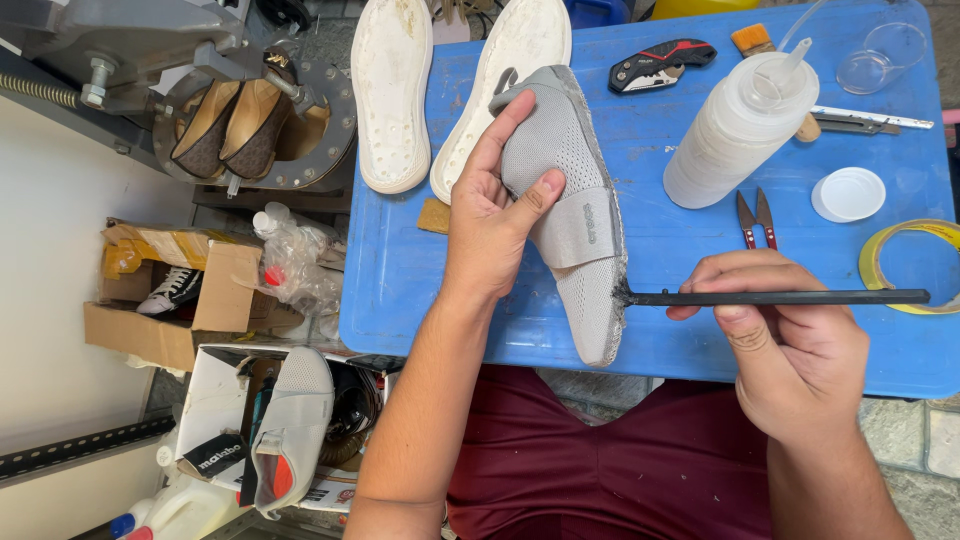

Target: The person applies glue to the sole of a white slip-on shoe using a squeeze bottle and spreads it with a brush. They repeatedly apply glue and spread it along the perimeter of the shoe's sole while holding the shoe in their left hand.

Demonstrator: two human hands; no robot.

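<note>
1. We are gripping a grey knit shoe upper (570, 190) with our left hand (492, 225); the fingers are closing around its heel end and the thumb is pressing on the grey strap across its middle. The upper is lying lengthwise over the near part of the blue table (400, 270), toe pointing toward us.
2. We are holding a long dark brush (780, 297) in our right hand (790, 345), pinching the handle between thumb and curled fingers. The handle is running level, and its bristle end is touching the frayed edge of the upper near the toe.
3. Two white soles (392, 95) are lying side by side at the far left edge of the table, just beyond the upper.
4. A translucent squeeze bottle (740, 130) is lying tilted to the right of the upper, with small red-handled snips (756, 220) just below it and a white round lid (848, 193) near them.
5. A black-and-red utility knife (660, 63) is resting at the far edge, and a roll of yellow tape (905, 265) is sitting at the right edge, behind the handle's end.
6. Open cardboard boxes (160, 320) holding shoes are standing on the floor to the left.
</note>
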